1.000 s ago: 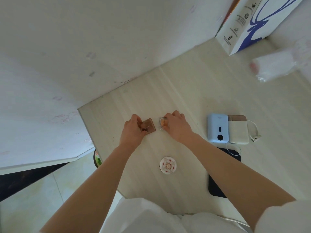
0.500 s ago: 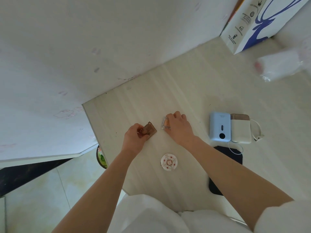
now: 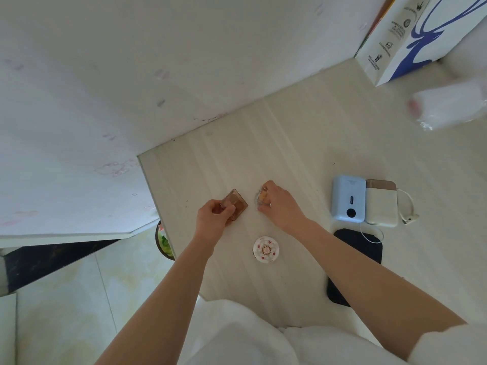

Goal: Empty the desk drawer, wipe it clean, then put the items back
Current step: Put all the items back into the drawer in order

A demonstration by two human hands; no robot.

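Small box (image 3: 235, 204) and clear case (image 3: 261, 197) side by side near worktop (image 3: 303, 133) left edge; round dish (image 3: 266, 249) nearer front edge; two power banks (image 3: 365, 201) to the right w/ pad (image 3: 355, 262) before them.

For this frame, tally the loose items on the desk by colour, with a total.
Brown: 1, brown box held by left hand
Orange: 1, small clear case in right hand
Blue: 1, power bank
Cream: 1, charger
White: 1, round tin
Black: 1, pad
Total: 6

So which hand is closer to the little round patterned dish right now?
Left, narrowly. The left hand sits up and left of the round dish, holding a brown case; the right hand is farther above it.
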